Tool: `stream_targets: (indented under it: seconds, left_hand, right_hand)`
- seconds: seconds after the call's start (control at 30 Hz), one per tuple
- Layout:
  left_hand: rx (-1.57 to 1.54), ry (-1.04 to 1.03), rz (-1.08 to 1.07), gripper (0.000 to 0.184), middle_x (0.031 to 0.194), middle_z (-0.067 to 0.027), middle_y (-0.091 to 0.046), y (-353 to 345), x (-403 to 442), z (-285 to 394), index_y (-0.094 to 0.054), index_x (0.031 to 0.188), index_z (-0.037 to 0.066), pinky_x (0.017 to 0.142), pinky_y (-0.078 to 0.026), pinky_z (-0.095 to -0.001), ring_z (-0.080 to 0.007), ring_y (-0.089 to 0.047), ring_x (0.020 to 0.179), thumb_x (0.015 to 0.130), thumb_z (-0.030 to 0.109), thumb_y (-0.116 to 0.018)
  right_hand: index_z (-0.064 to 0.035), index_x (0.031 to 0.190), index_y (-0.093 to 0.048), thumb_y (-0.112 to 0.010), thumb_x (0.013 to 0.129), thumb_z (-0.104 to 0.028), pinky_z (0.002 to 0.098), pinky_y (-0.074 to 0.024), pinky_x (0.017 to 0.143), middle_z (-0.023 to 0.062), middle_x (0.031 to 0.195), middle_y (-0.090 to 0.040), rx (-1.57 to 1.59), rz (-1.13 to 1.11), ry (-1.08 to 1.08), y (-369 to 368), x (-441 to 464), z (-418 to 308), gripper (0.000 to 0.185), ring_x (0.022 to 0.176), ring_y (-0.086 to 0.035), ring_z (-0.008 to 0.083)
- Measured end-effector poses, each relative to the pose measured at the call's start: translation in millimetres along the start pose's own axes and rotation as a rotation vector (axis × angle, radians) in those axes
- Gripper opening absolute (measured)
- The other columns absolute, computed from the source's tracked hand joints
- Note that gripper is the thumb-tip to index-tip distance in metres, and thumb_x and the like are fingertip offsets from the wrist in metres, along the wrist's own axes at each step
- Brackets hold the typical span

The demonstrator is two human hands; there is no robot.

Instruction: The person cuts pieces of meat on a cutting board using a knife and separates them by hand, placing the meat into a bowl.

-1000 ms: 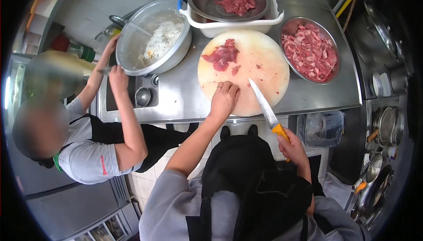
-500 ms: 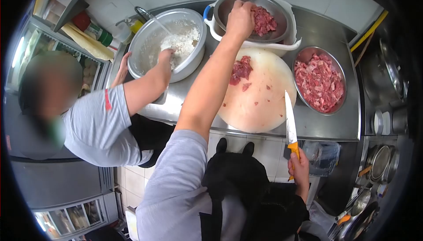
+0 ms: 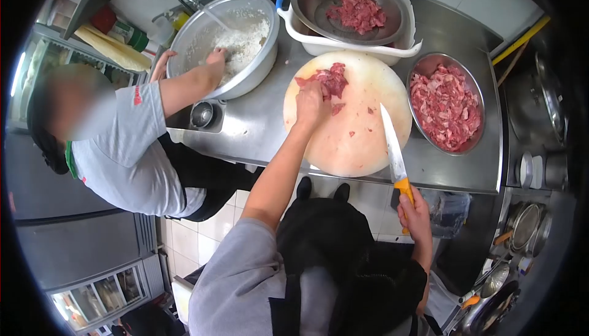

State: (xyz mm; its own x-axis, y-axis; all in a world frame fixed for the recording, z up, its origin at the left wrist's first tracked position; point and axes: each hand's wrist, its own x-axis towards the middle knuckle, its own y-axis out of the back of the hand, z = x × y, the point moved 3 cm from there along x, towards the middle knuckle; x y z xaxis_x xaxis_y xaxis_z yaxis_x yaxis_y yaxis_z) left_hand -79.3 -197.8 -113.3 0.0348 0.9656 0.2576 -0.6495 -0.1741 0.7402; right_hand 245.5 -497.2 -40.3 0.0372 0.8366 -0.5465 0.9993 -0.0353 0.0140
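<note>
On the round cutting board (image 3: 362,146) lies a small pile of red meat (image 3: 333,81). My left hand (image 3: 311,104) is closed at the near edge of that pile, its fingertips on the meat. The yellow-handled knife (image 3: 394,149) is in my right hand (image 3: 415,212), which is wrapped round the handle at the counter's front edge. Its blade points up and away, with the tip over the board's right part. An oval metal bowl (image 3: 446,104) full of meat pieces is right of the board. Behind the board, a steel bowl (image 3: 302,6) with some meat rests in a white basin (image 3: 307,42).
A co-worker (image 3: 132,146) stands at the left, one hand inside a large bowl of white powder (image 3: 242,44) and the other at its rim. A small metal cup (image 3: 202,114) is in the sink area. Pans (image 3: 526,225) hang or stand at the right.
My left hand went up into the steel bowl behind the board, then came back down to the meat pile. My right hand still holds the knife. The co-worker's hand is now in the powder bowl.
</note>
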Motion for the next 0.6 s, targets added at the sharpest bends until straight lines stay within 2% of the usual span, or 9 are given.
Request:
stream_targets:
  seconds: [0.03,0.07,0.13,0.2,0.27,0.33,0.43,0.53,0.6]
  left_hand:
    - [-0.066,-0.115,0.050,0.029,0.095,-0.0161,-0.074,-1.3,-4.5,4.6,-0.058,0.106,0.001,0.080,-0.059,-0.0459,-0.0335,-0.074,0.088,0.090,0.006,-0.082]
    - [-0.075,-0.120,0.046,0.029,0.095,-0.0161,-0.074,3.3,-9.4,11.3,-0.058,0.106,0.001,0.080,-0.059,-0.0459,-0.0335,-0.074,0.088,0.090,0.006,-0.082]
    - [-0.705,0.111,-0.113,0.022,0.093,-0.0136,-0.072,23.1,-27.8,27.0,-0.056,0.105,0.001,0.078,-0.059,-0.0404,-0.0279,-0.076,0.090,0.096,0.001,-0.077]
    - [-0.840,0.078,-0.148,0.020,0.096,-0.0122,-0.073,42.1,-51.9,49.7,-0.054,0.109,0.002,0.077,-0.059,-0.0365,-0.0236,-0.079,0.090,0.103,0.001,-0.072]
    - [-0.724,0.206,-0.266,0.025,0.102,-0.0161,-0.077,51.8,-79.9,62.1,-0.051,0.115,0.002,0.077,-0.061,-0.0376,-0.0265,-0.081,0.086,0.103,0.004,-0.072]
    - [-0.443,0.208,-0.349,0.027,0.101,-0.0231,-0.080,48.7,-105.5,57.8,-0.050,0.120,0.000,0.078,-0.062,-0.0430,-0.0378,-0.080,0.081,0.105,0.011,-0.070]
    - [-0.050,0.155,-0.250,0.031,0.084,-0.0281,-0.076,54.4,-127.7,48.7,-0.053,0.122,0.000,0.071,-0.060,-0.0534,-0.0471,-0.077,0.081,0.106,0.019,-0.071]
    - [0.050,0.197,-0.226,0.033,0.090,-0.0281,-0.076,77.6,-129.8,41.6,-0.052,0.123,0.001,0.072,-0.058,-0.0613,-0.0540,-0.074,0.085,0.105,0.021,-0.071]
    - [0.002,0.154,-0.142,0.027,0.098,-0.0235,-0.076,81.2,-127.7,33.7,-0.061,0.118,0.002,0.076,-0.059,-0.0571,-0.0501,-0.074,0.089,0.101,0.017,-0.075]
  right_hand:
    - [-0.0062,0.153,-0.059,-0.066,0.114,-0.027,0.0214,-0.0334,0.048,-0.0054,0.074,-0.055,-0.013,-0.011,0.022,-4.1,1.1,-1.0,0.045,0.054,-0.043,0.0015]
    - [-0.0064,0.154,-0.058,-0.066,0.113,-0.026,0.0218,-0.0335,0.048,-0.0053,0.074,-0.055,-0.025,-0.018,0.050,-6.7,2.5,-3.5,0.046,0.054,-0.043,0.0016]
    - [-0.0067,0.155,-0.058,-0.066,0.113,-0.026,0.0218,-0.0335,0.048,-0.0052,0.074,-0.056,-0.020,-0.006,0.047,-8.7,1.0,-3.6,0.046,0.055,-0.043,0.0016]
    - [-0.0070,0.156,-0.057,-0.066,0.113,-0.025,0.0219,-0.0335,0.049,-0.0050,0.074,-0.056,-0.016,0.006,0.022,-11.1,-6.6,1.6,0.047,0.055,-0.044,0.0017]
    - [-0.0071,0.155,-0.058,-0.066,0.113,-0.026,0.0216,-0.0338,0.049,-0.0050,0.075,-0.057,0.042,-0.037,0.026,-15.9,-10.9,5.2,0.047,0.056,-0.044,0.0016]
    - [-0.0072,0.154,-0.058,-0.066,0.113,-0.027,0.0214,-0.0357,0.051,-0.0050,0.076,-0.057,0.056,-0.055,-0.003,-25.6,-12.4,10.7,0.046,0.057,-0.046,0.0019]
    - [-0.0066,0.153,-0.059,-0.065,0.114,-0.030,0.0227,-0.0403,0.055,-0.0055,0.077,-0.056,-0.103,-0.145,0.022,-53.3,-13.4,5.9,0.046,0.060,-0.048,0.0033]
    - [-0.0060,0.152,-0.060,-0.065,0.114,-0.030,0.0228,-0.0419,0.057,-0.0055,0.076,-0.056,-0.116,-0.215,0.020,-69.1,-12.3,12.2,0.045,0.062,-0.050,0.0037]
    - [-0.0048,0.151,-0.060,-0.064,0.114,-0.032,0.0237,-0.0435,0.058,-0.0043,0.075,-0.057,-0.166,-0.227,0.036,-76.6,-10.4,11.9,0.046,0.063,-0.052,0.0048]
